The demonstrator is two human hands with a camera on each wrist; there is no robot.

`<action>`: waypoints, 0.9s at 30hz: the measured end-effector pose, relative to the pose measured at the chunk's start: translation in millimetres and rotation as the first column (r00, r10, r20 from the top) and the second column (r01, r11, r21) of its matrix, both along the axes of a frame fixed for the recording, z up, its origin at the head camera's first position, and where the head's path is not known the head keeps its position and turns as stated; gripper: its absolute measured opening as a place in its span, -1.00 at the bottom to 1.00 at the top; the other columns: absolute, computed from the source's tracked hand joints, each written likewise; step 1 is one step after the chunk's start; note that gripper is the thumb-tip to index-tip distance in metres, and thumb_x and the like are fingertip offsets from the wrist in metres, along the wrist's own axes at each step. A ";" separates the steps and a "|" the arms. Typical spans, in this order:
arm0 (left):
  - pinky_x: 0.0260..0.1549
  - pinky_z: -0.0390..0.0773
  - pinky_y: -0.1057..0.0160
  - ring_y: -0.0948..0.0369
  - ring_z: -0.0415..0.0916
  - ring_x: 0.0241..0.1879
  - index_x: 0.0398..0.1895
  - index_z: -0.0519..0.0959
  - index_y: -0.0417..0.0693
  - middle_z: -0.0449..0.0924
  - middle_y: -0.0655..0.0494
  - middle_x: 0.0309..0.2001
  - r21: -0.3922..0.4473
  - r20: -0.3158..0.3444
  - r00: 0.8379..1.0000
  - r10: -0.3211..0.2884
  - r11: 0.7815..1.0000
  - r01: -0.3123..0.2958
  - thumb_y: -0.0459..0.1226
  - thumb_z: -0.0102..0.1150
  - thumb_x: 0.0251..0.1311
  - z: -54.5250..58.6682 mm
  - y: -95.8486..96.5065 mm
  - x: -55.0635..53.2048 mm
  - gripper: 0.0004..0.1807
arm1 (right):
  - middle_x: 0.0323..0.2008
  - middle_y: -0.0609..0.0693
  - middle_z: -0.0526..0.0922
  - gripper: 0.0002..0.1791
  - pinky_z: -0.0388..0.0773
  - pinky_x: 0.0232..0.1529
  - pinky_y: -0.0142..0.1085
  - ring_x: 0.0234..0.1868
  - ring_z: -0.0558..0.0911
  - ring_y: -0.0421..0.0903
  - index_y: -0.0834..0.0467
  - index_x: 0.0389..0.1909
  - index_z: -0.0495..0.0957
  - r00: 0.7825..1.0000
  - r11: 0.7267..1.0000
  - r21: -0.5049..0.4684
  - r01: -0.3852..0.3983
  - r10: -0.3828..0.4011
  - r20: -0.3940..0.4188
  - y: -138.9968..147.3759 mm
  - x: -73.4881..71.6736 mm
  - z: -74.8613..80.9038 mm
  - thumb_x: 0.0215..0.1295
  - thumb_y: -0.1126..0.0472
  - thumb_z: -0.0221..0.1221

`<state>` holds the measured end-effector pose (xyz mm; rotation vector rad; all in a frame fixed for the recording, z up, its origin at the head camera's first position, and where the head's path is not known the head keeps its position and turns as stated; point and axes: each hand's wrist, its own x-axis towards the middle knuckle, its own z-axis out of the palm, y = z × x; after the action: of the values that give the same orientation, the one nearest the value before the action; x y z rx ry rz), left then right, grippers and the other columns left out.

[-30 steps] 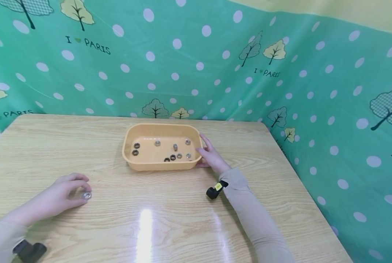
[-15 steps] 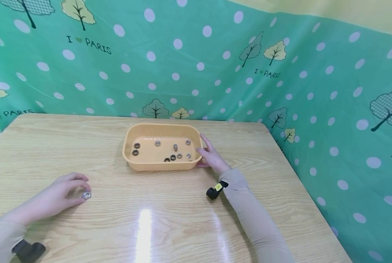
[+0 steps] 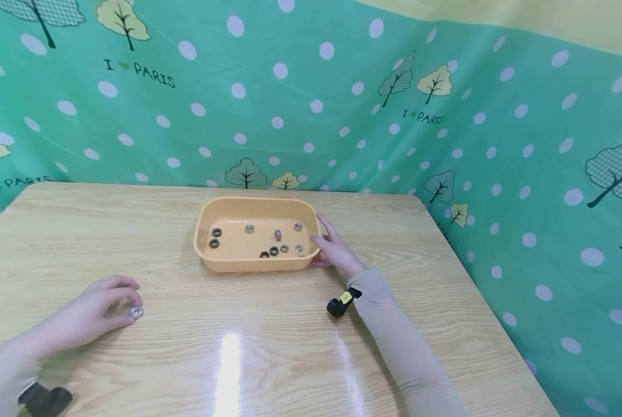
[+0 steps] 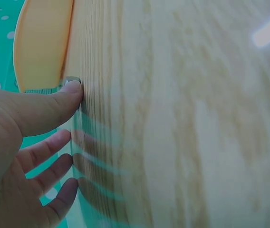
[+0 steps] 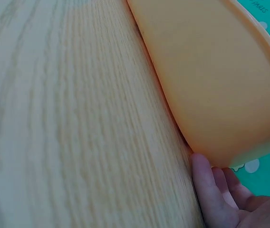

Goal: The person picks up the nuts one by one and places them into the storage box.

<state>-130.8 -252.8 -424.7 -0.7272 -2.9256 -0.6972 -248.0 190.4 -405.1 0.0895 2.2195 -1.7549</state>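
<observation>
At the table's left side, my left hand (image 3: 99, 307) holds a silvery hex nut (image 3: 136, 313) between thumb and forefinger, right at the tabletop. Seen from the left wrist, the thumb covers most of the nut (image 4: 72, 79), and the other fingers are spread apart behind it. Further back in the middle stands a shallow orange-yellow plastic bin (image 3: 259, 266). My right hand (image 3: 338, 250) grips its right end, thumb over the rim and fingers around the outside. Several nuts lie scattered on the bin floor, some dark like this nut (image 3: 274, 251), others silvery like this one (image 3: 249, 229).
The light wood table (image 3: 186, 359) carries a bright glare streak near its front. A green dotted curtain (image 3: 311, 104) hangs behind the table and along its right side. Each wrist wears a black camera, such as the right wrist camera (image 3: 338, 307).
</observation>
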 end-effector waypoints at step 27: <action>-0.17 0.51 -0.21 -0.13 0.49 -0.08 -0.33 0.56 0.10 0.52 -0.05 -0.10 0.010 -0.005 1.000 -0.012 1.000 0.012 -0.30 0.42 -0.08 3.2 3.8 -3.3 -0.75 | 0.21 0.27 0.29 -0.26 0.70 -0.14 -0.07 0.00 0.58 0.16 -0.37 0.45 -0.08 1.000 1.000 -0.005 -0.006 0.006 0.008 1.4 -1.0 -1.1 0.39 0.15 0.01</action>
<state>-134.1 -249.0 -421.5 -0.7452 -2.9139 -0.7092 -249.0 191.8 -406.2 0.0880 2.2075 -1.7543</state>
